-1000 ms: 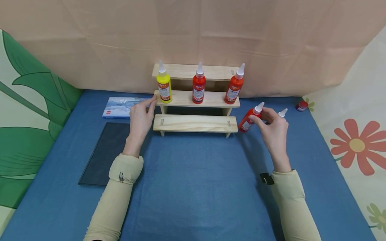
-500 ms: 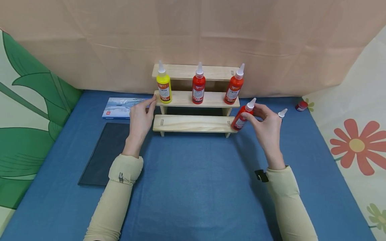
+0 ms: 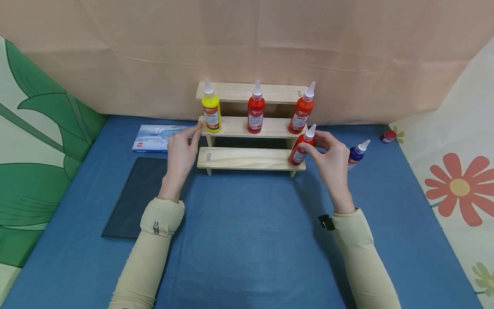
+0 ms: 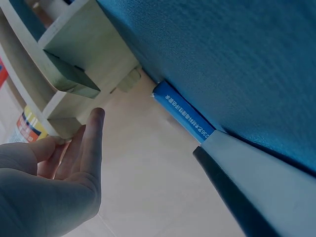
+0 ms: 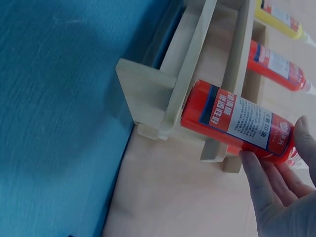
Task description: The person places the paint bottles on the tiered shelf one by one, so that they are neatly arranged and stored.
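Note:
A three-tier wooden display stand (image 3: 251, 159) occupies the far middle of the table. My left hand (image 3: 181, 148) pinches the left end of its middle tier; in the left wrist view, the index finger (image 4: 94, 136) extends straight past the board. My right hand (image 3: 329, 159) grips a red paint bottle (image 5: 237, 121) near its white nozzle cap. The bottle leans slightly at the right end of the lowest tier, its base at the board; contact is unclear. On the middle tier stand a yellow bottle (image 3: 211, 113), a red bottle (image 3: 255, 115) and an orange-red bottle (image 3: 300, 116).
Right of my right hand stands a dark blue bottle (image 3: 356, 155), partly covered. A small red-lidded jar (image 3: 388, 136) lies at the far right edge. On the left are a blue-and-white box (image 3: 154, 139) and a dark flat board (image 3: 133, 201).
My right hand has carried the red bottle left, from beside the stand to the lowest tier's right end. More of the blue bottle shows now. My left hand stays in place.

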The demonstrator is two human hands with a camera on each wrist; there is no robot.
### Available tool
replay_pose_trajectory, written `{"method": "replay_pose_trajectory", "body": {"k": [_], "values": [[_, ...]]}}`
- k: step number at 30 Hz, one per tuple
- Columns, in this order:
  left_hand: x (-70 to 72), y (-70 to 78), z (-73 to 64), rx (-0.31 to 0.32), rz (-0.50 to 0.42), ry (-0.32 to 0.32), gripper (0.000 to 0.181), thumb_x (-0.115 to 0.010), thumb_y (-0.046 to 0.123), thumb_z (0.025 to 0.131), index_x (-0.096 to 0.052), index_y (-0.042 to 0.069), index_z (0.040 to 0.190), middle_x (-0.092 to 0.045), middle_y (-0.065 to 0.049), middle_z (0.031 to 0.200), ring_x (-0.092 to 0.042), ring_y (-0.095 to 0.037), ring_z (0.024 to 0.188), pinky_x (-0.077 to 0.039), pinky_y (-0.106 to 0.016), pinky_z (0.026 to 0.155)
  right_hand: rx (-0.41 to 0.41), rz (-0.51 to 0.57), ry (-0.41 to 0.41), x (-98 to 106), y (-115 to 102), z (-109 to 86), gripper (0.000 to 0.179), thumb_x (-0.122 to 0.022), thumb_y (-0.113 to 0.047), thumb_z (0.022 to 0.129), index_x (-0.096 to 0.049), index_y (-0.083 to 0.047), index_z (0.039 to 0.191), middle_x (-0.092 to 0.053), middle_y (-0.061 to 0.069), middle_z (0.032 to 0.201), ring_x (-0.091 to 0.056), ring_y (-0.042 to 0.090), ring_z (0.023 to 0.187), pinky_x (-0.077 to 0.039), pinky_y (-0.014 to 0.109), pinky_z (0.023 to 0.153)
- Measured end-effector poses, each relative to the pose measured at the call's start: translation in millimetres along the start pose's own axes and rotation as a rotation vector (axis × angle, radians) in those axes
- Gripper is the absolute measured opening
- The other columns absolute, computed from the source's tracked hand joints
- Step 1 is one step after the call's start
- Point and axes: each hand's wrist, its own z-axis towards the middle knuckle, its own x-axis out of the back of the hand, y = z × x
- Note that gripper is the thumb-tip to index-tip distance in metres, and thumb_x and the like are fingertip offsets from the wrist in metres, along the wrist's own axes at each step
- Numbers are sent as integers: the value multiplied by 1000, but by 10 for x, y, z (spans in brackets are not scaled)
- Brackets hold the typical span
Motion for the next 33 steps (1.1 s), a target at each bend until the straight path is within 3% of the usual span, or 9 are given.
{"method": "replay_pose_trajectory", "body": {"k": [6,15,22,33], "values": [[-9,13,1,4,4,-5,33,-63,16,111,-70,3,140,-72,-21,132,-76,-39,101,-60,-49,75,10,-7,2,-23,-4,-16,46,-86,-23,94,-73,-1,133,-77,14,123,-74,27,113,-59,31,90],[1,15,-1,13,0,-8,33,-63,16,111,-70,3,141,-71,-19,133,-76,-38,101,-58,-47,74,22,-5,-9,-46,1,-13,49,-86,-22,94,-71,1,134,-75,15,128,-73,29,115,-59,49,94],[2,-8,-6,2,1,-1,32,-63,14,111,-70,2,140,-71,-21,132,-76,-39,104,-61,-52,81,19,13,-28,-32,-13,-14,50,-86,-19,94,-69,1,136,-74,16,131,-72,31,117,-58,50,97],[0,-3,2,-20,9,21,30,-63,12,110,-72,1,137,-73,-22,127,-77,-40,96,-59,-52,75,33,43,0,105,-39,-25,46,-84,-20,96,-71,-2,136,-73,13,132,-72,29,120,-56,51,99]]}}
